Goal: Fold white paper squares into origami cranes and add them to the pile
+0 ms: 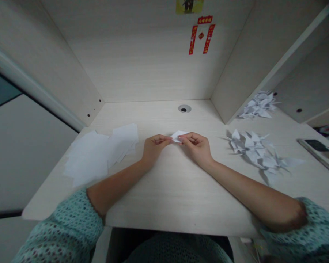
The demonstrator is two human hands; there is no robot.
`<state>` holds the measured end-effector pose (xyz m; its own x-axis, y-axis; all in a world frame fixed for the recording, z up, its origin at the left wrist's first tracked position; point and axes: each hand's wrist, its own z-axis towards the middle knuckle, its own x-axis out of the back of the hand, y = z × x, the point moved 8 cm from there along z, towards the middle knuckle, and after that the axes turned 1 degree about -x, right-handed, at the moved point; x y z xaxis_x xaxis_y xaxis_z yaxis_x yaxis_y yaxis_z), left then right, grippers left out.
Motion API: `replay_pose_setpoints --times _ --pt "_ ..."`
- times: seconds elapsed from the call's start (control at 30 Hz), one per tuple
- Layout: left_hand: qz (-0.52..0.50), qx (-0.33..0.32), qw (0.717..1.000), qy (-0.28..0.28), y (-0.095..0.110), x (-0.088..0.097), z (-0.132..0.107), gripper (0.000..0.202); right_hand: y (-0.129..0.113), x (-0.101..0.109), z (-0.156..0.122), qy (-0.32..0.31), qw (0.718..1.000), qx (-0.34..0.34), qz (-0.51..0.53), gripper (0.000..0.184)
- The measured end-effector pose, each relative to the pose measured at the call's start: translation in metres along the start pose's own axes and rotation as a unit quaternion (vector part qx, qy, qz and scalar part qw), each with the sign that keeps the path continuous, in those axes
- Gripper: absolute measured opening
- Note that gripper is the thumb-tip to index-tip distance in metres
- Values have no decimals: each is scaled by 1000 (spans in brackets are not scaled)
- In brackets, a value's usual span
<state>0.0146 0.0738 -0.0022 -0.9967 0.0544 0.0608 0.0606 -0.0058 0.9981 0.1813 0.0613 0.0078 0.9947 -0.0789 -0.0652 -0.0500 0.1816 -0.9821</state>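
Observation:
Between my two hands, over the middle of the desk, is a small piece of folded white paper (178, 136). My left hand (157, 147) pinches its left end between thumb and fingers. From the other side my right hand (196, 146) grips the right part, thumb on top and fingers curled. Parts of the paper are hidden behind the fingertips, so the exact fold cannot be made out. To the left lie loose sheets of white paper (90, 159), spread and overlapping. Right of my hands sits a heap of folded paper cranes (253, 148).
A second heap of folded paper (259, 105) lies farther back beside the upright panel (238, 69). A phone (320, 149) rests at the right. The desk (164, 197) has a cable hole (184, 108) near its back panel, which bears red stickers (193, 39).

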Motion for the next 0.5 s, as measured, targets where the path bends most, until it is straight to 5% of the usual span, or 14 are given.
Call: replay_pose_setpoints --times 0.13,0.33,0.5 --pt "10 -16 1000 10 4 2 1 29 2 4 2 22 1000 -17 12 20" --pt "25 -34 997 -61 8 -9 0 46 2 -2 0 -6 1000 0 19 16" --pt "7 -12 999 -40 2 -5 -1 42 4 -5 0 -32 999 6 11 14"
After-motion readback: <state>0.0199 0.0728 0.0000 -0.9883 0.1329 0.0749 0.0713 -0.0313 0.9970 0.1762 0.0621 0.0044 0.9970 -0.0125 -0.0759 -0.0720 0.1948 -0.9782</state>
